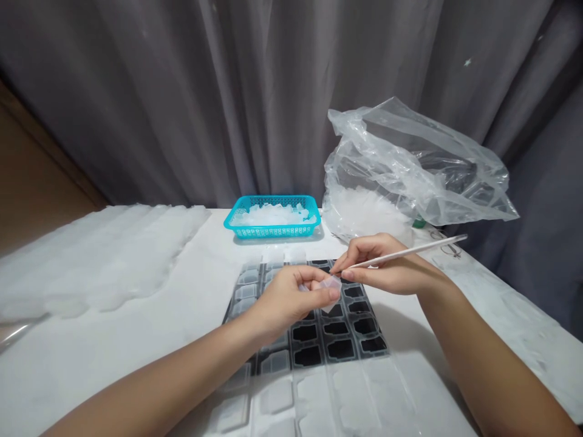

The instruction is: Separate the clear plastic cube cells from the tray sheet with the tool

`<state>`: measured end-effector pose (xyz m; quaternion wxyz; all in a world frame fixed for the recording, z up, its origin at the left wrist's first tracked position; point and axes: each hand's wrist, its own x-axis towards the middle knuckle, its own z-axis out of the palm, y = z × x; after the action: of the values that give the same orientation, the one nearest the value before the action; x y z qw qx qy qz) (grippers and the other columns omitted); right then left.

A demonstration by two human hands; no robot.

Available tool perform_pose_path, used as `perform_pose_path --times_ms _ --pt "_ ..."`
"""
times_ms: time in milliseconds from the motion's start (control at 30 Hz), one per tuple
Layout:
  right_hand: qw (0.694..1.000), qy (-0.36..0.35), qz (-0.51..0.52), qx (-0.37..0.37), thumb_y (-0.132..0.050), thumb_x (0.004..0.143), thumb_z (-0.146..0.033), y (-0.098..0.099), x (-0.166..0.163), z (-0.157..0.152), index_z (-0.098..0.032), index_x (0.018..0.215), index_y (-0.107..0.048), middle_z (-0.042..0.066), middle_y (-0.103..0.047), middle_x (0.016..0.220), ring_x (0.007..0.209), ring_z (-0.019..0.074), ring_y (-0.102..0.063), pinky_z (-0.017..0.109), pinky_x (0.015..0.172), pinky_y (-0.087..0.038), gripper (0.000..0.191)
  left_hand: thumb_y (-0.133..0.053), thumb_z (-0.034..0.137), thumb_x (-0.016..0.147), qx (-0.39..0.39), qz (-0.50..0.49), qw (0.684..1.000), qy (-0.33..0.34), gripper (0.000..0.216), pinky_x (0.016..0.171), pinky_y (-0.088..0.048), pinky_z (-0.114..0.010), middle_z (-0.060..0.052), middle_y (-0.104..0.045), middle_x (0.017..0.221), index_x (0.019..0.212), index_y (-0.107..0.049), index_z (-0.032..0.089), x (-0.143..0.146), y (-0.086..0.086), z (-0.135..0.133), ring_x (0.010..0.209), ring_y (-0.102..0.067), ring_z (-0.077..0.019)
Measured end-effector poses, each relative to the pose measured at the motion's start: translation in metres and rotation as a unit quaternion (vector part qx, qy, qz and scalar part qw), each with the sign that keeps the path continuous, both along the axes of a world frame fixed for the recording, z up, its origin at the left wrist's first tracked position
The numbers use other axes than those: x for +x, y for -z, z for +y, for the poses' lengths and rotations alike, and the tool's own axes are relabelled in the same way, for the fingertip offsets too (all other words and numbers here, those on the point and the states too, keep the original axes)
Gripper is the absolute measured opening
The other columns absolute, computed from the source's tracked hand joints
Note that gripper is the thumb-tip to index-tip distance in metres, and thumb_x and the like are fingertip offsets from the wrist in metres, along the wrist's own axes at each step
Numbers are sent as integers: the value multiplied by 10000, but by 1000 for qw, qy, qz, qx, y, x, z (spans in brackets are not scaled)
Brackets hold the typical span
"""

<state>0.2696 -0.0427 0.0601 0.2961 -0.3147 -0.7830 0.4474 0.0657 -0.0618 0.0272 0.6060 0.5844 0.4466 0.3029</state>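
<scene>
My left hand (294,297) is closed, pinching a small translucent plastic piece (328,285) above a black tray (339,334) of rectangular pockets. My right hand (387,267) grips a thin white stick (410,252) like a pen, with its tip touching the plastic piece. Both hands hover over the tray's middle. Several pockets on the tray's left and far side hold clear pieces, while those at the right look dark and bare.
A turquoise basket (273,229) of clear pieces stands at the back centre. To the right of it lies a crumpled clear plastic bag (410,176) with more. White sheets (91,261) cover the table's left side. Clear moulded sheets (319,400) lie at the near edge. A grey curtain hangs behind.
</scene>
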Motion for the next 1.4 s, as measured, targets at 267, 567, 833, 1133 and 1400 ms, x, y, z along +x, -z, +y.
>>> perform_pose_path --times_ms 267,567,833,1133,1400 --pt "1000 5 -18 -13 -651 779 -239 -3 0 -1 -138 771 -626 66 -691 868 822 163 -660 265 704 -536 105 -724 367 655 7 7 1000 0 240 440 -212 -208 50 -496 525 761 -692 155 2 -2 -1 443 -282 -41" --pt "999 3 -34 -7 -640 783 -244 -2 -1 -1 -145 773 -628 61 -694 860 809 158 -658 257 686 -526 100 -725 337 659 1 7 1000 1 200 438 -198 -212 62 -484 502 715 -672 153 3 -5 -2 433 -273 -40" --pt "987 8 -100 123 -576 819 -190 1 -2 -3 -157 797 -611 47 -694 885 771 127 -648 214 646 -491 53 -737 360 657 -7 0 1000 -4 222 458 -210 -216 56 -491 519 686 -654 156 4 -1 0 450 -289 -43" --pt "959 16 -154 236 -515 811 -120 0 -4 -6 -167 814 -584 30 -683 824 706 113 -624 219 652 -463 84 -721 367 657 34 10 999 -16 233 496 -271 -216 51 -487 534 753 -674 160 2 -7 -6 503 -358 -65" --pt "990 67 -48 113 -615 802 -257 -3 1 -3 -160 815 -633 46 -682 860 759 126 -638 207 638 -479 100 -683 369 667 71 31 997 -3 244 501 -309 -211 51 -467 560 748 -612 150 4 -11 -9 508 -370 -65"
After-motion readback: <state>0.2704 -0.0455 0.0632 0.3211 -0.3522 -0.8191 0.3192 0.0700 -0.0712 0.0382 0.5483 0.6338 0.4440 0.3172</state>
